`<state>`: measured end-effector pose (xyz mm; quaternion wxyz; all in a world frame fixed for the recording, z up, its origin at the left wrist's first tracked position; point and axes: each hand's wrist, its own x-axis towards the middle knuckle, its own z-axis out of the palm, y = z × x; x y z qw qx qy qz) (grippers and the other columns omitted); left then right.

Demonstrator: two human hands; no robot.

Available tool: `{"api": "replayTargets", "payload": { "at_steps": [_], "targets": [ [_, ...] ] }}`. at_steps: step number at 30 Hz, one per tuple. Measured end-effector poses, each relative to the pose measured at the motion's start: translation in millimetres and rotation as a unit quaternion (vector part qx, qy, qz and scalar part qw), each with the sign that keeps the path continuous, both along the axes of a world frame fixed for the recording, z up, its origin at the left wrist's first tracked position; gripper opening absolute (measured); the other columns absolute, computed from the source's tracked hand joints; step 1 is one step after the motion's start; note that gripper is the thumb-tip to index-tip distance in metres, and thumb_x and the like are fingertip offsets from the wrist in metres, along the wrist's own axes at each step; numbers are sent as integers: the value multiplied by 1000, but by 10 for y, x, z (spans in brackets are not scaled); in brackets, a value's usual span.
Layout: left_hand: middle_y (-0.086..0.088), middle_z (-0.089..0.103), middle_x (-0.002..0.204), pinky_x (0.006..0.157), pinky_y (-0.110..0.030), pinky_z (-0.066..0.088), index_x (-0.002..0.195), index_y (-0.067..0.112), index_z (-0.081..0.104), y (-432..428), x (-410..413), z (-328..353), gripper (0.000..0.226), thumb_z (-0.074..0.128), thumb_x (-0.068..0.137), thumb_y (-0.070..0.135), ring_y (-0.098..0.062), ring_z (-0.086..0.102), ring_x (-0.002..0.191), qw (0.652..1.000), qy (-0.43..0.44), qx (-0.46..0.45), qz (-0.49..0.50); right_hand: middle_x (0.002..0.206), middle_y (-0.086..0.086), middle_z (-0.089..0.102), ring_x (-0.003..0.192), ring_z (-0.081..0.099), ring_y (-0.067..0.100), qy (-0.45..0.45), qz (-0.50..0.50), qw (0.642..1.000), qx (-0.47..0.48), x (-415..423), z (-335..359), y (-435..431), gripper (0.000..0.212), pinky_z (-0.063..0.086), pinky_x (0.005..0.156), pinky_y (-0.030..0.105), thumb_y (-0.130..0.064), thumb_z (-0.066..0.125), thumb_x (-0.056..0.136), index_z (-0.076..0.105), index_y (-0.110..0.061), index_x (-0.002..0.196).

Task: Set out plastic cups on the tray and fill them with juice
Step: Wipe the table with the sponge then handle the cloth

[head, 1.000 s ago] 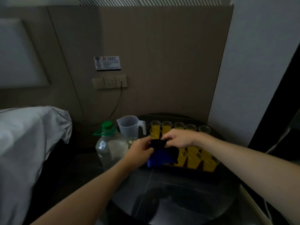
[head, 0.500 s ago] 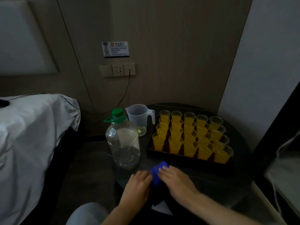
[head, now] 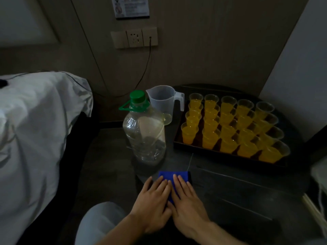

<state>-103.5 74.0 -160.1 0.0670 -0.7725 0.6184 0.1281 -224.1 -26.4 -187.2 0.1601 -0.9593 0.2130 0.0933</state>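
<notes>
Plastic cups [head: 227, 117] are being kept in close rows on a dark tray [head: 178, 129] at the right of the frame, each with yellow-orange juice [head: 190, 137] in it. The tray is being carried by the dark counter [head: 238, 191], toward its far side.

Just left of the tray's far corner, a clear measuring jug [head: 162, 103] is being stood upright. Its handle is being turned toward the cups, and a little pale liquid is being held at its bottom. In front of the jug, at the middle of the frame, a large clear bottle [head: 145, 137] with a green cap [head: 137, 97] is being stood on the counter, almost drained. It is near the tray's left wall but apart from it.

At the left of the frame, a bed is being covered by a white sheet [head: 35, 129]. On the wall at the upper middle, a socket panel [head: 134, 38] is being used by a dark cable [head: 141, 76] that hangs down behind the bottle.

At the lower middle, a folded blue cloth [head: 174, 175] is being pressed flat onto the near part of the counter by both hands. The left hand [head: 152, 206] is being laid on the cloth's left part with fingers straight and together, released rather than clenched. The right hand [head: 187, 204] is being laid the same way on the cloth's right part. The two hands are being held side by side, touching, and neither is curled round the cloth.
</notes>
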Motion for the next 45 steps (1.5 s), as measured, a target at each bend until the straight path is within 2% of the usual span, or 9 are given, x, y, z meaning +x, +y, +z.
{"api": "replayTargets", "payload": {
  "at_steps": [3, 7, 10, 15, 22, 24, 28, 34, 45],
  "targets": [
    [-1, -5, 168, 123, -39, -14, 161, 18, 0, 148, 127, -130, 79, 27, 94, 51, -18, -12, 155, 1000, -5, -9, 9, 161, 4, -33, 148, -32, 21, -3, 5, 1000, -11, 195, -32, 155, 81, -31, 108, 27, -56, -21, 73, -25, -25, 148],
    [3, -24, 160, 112, -26, -27, 158, 22, -12, 277, 345, -159, 85, 33, 93, 53, -11, -25, 148, 999, 27, 2, 21, 162, 8, -20, 148, -24, 25, -52, -36, 997, -51, 426, -105, 320, 78, -27, 114, 31, -60, -5, 88, -9, -20, 155],
    [3, -29, 158, 106, -29, -31, 155, 21, -19, 274, 542, -79, 86, 31, 93, 54, -10, -30, 146, 999, 33, 39, -11, 159, 9, -30, 147, -31, 27, -9, -58, 998, -27, 572, -167, 418, 85, -36, 108, 35, -62, -15, 79, -18, -20, 153],
    [-2, -26, 164, 115, -34, -24, 155, 18, -19, 251, 793, -141, 91, 28, 91, 60, -13, -27, 150, 998, -2, 42, -55, 153, 22, 43, 143, 41, 37, -23, -124, 992, 14, 754, -218, 507, 77, 2, 119, 45, -57, 32, 88, 51, -8, 144],
    [-1, -22, 165, 113, -31, -26, 158, 17, -12, 43, 984, -99, 89, 33, 92, 59, -10, -23, 150, 997, 10, 25, -70, 151, 21, 47, 141, 45, 36, -44, -144, 989, 14, 904, -235, 389, 72, 5, 117, 43, -53, 34, 90, 53, -8, 143],
    [-2, -20, 166, 114, -30, -24, 159, 17, -10, -30, 1019, -102, 85, 30, 95, 56, -10, -23, 150, 997, 17, 27, -65, 157, 21, 38, 146, 35, 35, -38, -152, 988, 7, 934, -219, 309, 75, -1, 118, 42, -54, 24, 92, 44, -10, 149],
    [-2, -26, 164, 120, -30, -18, 157, 18, -17, -167, 1050, -98, 81, 26, 98, 53, -11, -27, 150, 996, 48, 41, -59, 163, 10, -27, 151, -27, 26, -20, -106, 994, -31, 918, -173, 78, 91, -30, 114, 35, -60, -19, 75, -17, -18, 156],
    [-3, -30, 162, 123, -35, -16, 155, 18, -21, -315, 982, -156, 74, 16, 101, 52, -14, -31, 149, 997, 36, 52, -49, 164, 7, -28, 150, -30, 21, -11, -85, 996, -38, 862, -145, -205, 82, -19, 119, 39, -58, 28, 102, -16, -18, 159],
    [-10, -32, 160, 119, -34, -21, 154, 11, -23, -567, 795, -180, 91, 18, 97, 69, -23, -31, 148, 996, -3, 57, -61, 166, 5, -25, 152, -25, 20, -14, -46, 998, -28, 655, -98, -535, 76, -15, 122, 38, -47, 27, 101, -14, -20, 159]
  ]
}}
